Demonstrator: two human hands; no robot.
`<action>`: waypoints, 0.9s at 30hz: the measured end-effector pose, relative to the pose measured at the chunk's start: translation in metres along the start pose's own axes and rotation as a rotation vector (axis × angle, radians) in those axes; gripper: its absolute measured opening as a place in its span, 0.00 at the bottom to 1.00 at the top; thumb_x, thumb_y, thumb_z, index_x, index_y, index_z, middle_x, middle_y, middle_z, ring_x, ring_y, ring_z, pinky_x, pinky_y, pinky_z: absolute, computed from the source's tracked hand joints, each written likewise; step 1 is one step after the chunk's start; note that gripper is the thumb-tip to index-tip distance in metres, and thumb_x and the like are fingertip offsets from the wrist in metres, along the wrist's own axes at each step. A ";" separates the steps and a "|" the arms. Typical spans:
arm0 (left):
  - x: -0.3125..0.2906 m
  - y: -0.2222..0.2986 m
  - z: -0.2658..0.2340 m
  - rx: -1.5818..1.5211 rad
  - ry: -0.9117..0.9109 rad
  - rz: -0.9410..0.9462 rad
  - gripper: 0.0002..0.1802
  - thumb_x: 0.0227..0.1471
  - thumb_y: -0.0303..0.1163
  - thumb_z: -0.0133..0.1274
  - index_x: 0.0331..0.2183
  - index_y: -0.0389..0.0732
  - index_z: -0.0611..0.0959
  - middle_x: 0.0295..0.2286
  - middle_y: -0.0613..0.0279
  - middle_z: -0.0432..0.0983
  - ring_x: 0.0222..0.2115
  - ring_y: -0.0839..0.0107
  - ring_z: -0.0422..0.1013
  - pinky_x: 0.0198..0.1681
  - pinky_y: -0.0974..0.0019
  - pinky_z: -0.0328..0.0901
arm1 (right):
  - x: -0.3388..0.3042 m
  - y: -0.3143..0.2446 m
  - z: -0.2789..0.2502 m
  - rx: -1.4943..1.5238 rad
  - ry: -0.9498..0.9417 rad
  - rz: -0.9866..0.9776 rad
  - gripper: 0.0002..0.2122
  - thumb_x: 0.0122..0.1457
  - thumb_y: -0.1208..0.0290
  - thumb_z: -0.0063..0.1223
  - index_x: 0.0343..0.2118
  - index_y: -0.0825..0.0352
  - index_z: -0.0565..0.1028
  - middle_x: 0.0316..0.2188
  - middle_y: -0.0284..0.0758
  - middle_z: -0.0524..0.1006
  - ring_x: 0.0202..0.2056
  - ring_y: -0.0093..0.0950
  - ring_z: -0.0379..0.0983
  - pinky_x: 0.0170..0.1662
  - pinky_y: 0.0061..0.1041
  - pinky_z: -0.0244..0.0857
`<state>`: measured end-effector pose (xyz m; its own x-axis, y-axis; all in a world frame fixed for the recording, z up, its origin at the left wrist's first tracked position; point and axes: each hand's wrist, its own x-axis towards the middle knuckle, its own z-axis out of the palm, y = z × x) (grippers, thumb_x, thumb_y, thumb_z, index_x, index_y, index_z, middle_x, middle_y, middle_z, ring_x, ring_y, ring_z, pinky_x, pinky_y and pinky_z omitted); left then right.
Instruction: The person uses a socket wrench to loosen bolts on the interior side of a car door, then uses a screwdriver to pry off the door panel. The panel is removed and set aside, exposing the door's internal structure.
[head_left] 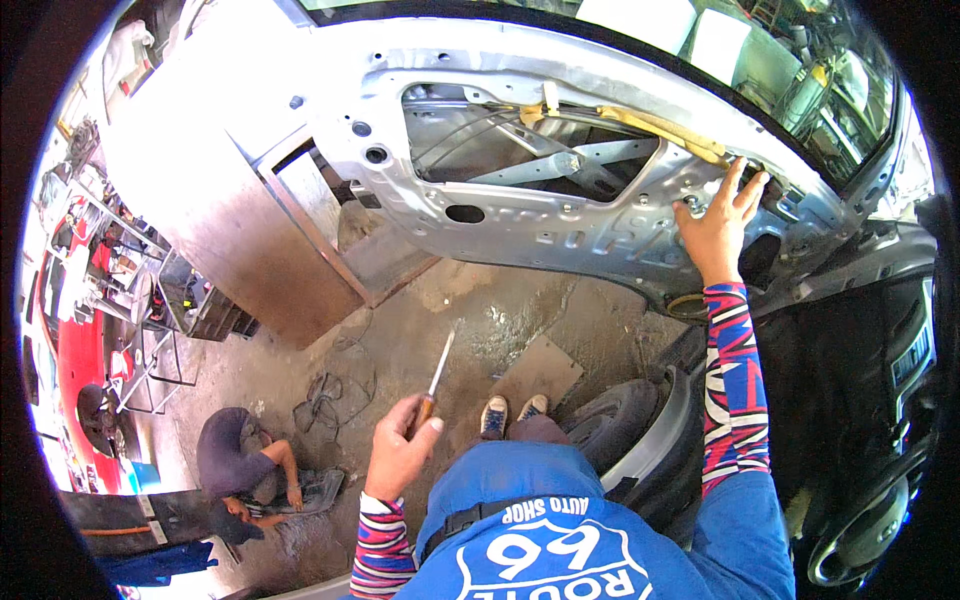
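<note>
Roughly, from the left edge of the frame across to the right:

Far left: a red vehicle body and metal racks stand along the left rim, well apart from me.

Lower left: another person crouches on the floor, both hands down on a dark part lying in front of them.

Upper left: a big flat sheet-metal panel leans there, its lower edge on the concrete floor.

Left grip: my left hand sits at lower centre, fingers curled fully closed around the handle of a screwdriver; the shaft points up and a little right, its tip in the air over the floor and touching nothing.

Centre bottom: my shoes stand on the floor, next to a flat piece of board.

Upper centre: a stripped silver car door spans the top of the frame, inner side toward me, with a large opening showing the window mechanism.

Right grip: my right hand lies at upper right, fingers spread wide and pressed flat against the door's inner metal near its right end, closed on nothing.

Far right: the dark car interior fills the right rim.
</note>
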<state>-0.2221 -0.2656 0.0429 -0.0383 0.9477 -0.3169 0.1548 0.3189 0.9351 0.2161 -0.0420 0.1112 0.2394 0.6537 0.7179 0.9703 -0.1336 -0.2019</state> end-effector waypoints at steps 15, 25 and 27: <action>0.089 0.054 0.025 0.612 -0.088 0.538 0.25 0.55 0.45 0.60 0.22 0.33 0.73 0.19 0.46 0.67 0.21 0.51 0.65 0.26 0.55 0.60 | -0.013 0.010 -0.010 -0.087 -0.103 0.050 0.51 0.45 0.66 0.70 0.71 0.60 0.49 0.71 0.59 0.35 0.70 0.60 0.40 0.55 0.52 0.69; 0.239 0.136 0.111 0.813 -0.045 1.184 0.23 0.50 0.44 0.65 0.23 0.33 0.78 0.38 0.51 0.78 0.39 0.52 0.71 0.44 0.53 0.66 | -0.006 0.005 -0.009 -0.133 -0.088 0.082 0.47 0.46 0.74 0.62 0.71 0.60 0.51 0.71 0.59 0.38 0.70 0.58 0.44 0.55 0.52 0.69; 0.267 0.143 0.132 0.898 0.048 1.355 0.21 0.47 0.44 0.67 0.23 0.35 0.79 0.46 0.53 0.74 0.45 0.50 0.68 0.51 0.50 0.62 | -0.005 0.009 -0.007 -0.161 -0.055 0.060 0.44 0.48 0.75 0.57 0.71 0.59 0.51 0.71 0.58 0.38 0.70 0.56 0.43 0.54 0.54 0.69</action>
<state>-0.0803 0.0315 0.0705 0.5717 0.5170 0.6371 0.5923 -0.7974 0.1155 0.2239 -0.0514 0.1104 0.2990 0.6803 0.6692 0.9485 -0.2885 -0.1306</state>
